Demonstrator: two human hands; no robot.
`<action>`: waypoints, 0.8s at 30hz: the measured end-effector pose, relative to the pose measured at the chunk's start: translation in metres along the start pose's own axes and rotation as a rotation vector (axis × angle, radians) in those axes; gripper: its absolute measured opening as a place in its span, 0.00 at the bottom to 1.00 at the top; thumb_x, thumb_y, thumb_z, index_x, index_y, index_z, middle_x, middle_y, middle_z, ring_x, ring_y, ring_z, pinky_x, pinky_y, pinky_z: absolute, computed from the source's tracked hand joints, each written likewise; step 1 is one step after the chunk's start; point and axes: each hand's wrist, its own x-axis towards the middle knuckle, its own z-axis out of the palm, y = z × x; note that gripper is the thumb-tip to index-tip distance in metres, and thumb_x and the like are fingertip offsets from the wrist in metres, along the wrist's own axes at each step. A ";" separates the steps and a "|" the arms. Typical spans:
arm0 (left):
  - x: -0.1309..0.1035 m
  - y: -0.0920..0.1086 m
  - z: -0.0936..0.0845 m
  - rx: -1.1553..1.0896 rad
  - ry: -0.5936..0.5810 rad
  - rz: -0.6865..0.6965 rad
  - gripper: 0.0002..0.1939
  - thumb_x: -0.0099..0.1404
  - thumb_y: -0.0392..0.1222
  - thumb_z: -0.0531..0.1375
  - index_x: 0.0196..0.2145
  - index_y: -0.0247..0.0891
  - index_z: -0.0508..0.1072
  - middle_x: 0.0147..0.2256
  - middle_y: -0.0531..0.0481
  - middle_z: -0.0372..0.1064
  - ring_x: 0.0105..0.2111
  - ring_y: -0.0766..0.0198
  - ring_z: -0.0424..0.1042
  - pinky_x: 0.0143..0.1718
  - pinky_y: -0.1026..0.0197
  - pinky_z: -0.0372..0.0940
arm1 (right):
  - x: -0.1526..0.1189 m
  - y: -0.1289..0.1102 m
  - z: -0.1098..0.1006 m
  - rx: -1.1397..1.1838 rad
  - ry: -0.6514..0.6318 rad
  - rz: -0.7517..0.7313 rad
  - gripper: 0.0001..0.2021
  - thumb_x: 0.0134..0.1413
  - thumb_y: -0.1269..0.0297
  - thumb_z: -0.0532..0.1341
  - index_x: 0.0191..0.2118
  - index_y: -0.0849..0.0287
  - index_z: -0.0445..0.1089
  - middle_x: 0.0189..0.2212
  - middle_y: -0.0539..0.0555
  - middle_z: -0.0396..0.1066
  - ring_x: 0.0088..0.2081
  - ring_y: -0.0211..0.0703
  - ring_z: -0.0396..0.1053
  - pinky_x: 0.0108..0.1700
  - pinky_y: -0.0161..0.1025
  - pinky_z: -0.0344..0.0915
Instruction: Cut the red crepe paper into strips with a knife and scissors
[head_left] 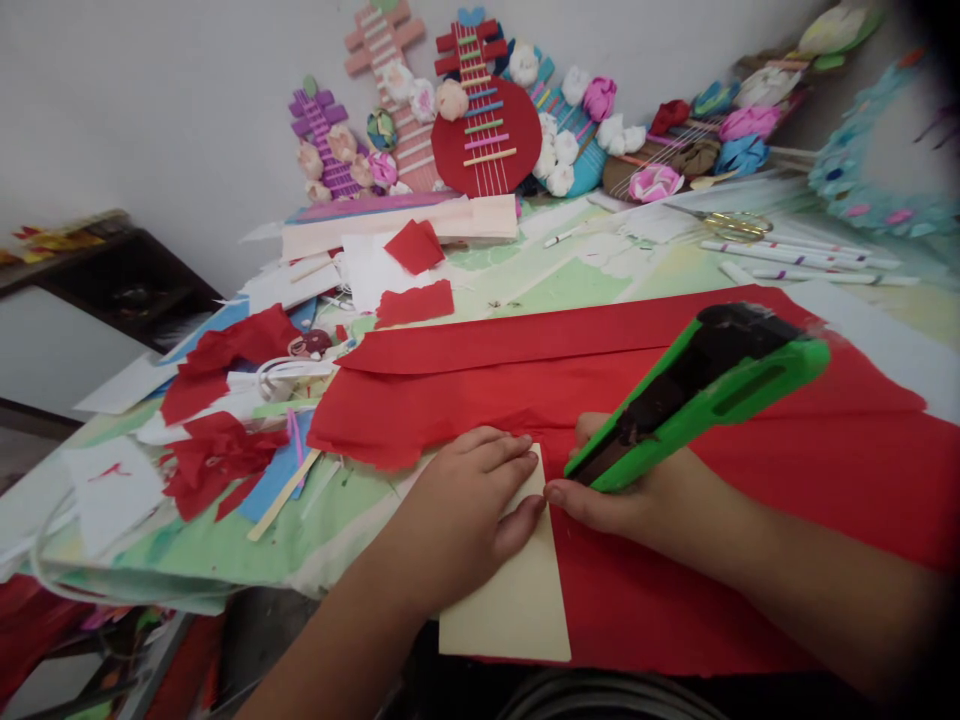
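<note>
A left hand (469, 505) lies flat, fingers extended and clenching nothing, across a cream card (510, 610) at the near edge of a cluttered worktop (247, 560); a right hand (637, 510) grasps a green cutter (679, 430), its nose down beside the card's right side over a red sheet (795, 450); the tip is hidden, so blade length cannot be told; the left thumb reaches that same side, where a sideways slip could nick it; light pressure might let the card swivel, and the sheet's loose folds could snag and tear; red scraps (217, 455), white cord (277, 375) and a pale strip (285, 495) crowd the left edge; scissors (739, 227) and white sticks (787, 258) lie well apart toward the far right corner; a red lute-shaped craft (517, 125) stands along the far edge.
</note>
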 end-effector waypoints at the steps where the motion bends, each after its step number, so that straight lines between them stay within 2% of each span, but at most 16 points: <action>1: 0.000 0.001 -0.001 0.001 -0.010 -0.007 0.14 0.62 0.39 0.55 0.44 0.31 0.70 0.44 0.43 0.69 0.45 0.55 0.65 0.48 0.53 0.61 | 0.000 0.000 0.000 0.010 0.023 -0.011 0.14 0.44 0.64 0.59 0.19 0.56 0.51 0.15 0.42 0.51 0.18 0.31 0.52 0.19 0.31 0.50; 4: 0.000 0.004 -0.003 0.006 -0.057 -0.013 0.17 0.60 0.41 0.57 0.47 0.33 0.69 0.46 0.42 0.67 0.46 0.53 0.63 0.47 0.51 0.60 | -0.001 0.000 -0.001 0.029 0.043 -0.033 0.14 0.44 0.63 0.59 0.19 0.56 0.52 0.16 0.42 0.50 0.18 0.31 0.51 0.19 0.31 0.50; 9: 0.001 0.005 -0.006 0.009 -0.129 -0.013 0.17 0.61 0.43 0.56 0.48 0.38 0.68 0.48 0.42 0.63 0.47 0.52 0.60 0.47 0.49 0.59 | -0.005 -0.001 -0.001 0.059 -0.056 -0.075 0.11 0.44 0.66 0.58 0.19 0.56 0.54 0.15 0.42 0.50 0.17 0.30 0.50 0.18 0.31 0.49; 13: 0.001 0.004 -0.007 -0.006 -0.146 -0.025 0.17 0.61 0.45 0.56 0.48 0.39 0.69 0.48 0.41 0.63 0.48 0.51 0.59 0.47 0.49 0.59 | -0.005 -0.002 0.000 0.050 -0.093 -0.079 0.09 0.44 0.67 0.58 0.20 0.56 0.55 0.15 0.42 0.51 0.17 0.31 0.52 0.18 0.31 0.50; 24: 0.001 0.003 -0.006 -0.012 -0.140 -0.016 0.18 0.61 0.43 0.56 0.48 0.39 0.69 0.48 0.42 0.63 0.47 0.52 0.59 0.48 0.50 0.58 | -0.006 -0.001 0.002 0.017 -0.078 -0.063 0.10 0.43 0.69 0.57 0.19 0.56 0.55 0.15 0.42 0.52 0.17 0.31 0.53 0.18 0.31 0.52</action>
